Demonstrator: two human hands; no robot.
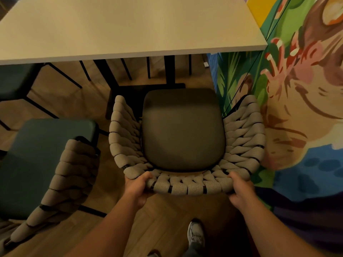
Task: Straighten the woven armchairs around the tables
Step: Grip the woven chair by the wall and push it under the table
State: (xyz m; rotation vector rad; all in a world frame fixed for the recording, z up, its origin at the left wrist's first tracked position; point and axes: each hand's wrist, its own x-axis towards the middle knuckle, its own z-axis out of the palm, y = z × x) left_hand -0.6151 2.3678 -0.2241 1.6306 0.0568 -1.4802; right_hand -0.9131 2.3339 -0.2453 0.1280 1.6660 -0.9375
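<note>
At the near edge of the pale table [130,30], close against the painted wall [300,93], the woven armchair [187,186] stands with its dark seat cushion [182,128] facing the tabletop. You have it by the top rail of its curved back. Your left hand [136,188] grips the rope-wrapped rail at its left corner and your right hand [241,191] grips it at the right corner, each wrapped tightly round the rail. The wide, two-ended hold makes sense, I judge: from the corners of the back you can swivel the chair square to the table edge as well as slide it, and standing behind it keeps your shoe [195,232] away from its feet. The chair looks roughly square to the table, so what remains is probably a small push or twist. Much is out of sight. The chair's legs are hidden beneath the seat, and your fingertips are tucked behind the rail. Whether its right arm touches the wall or only stands just beside it cannot be told. Nor is it plain how far the seat front stands from the table's black base [168,71] — the shadow there swallows the gap. A second armchair [61,182] to your left, with a green seat, is cut off by the frame, so its alignment is hard to judge.
</note>
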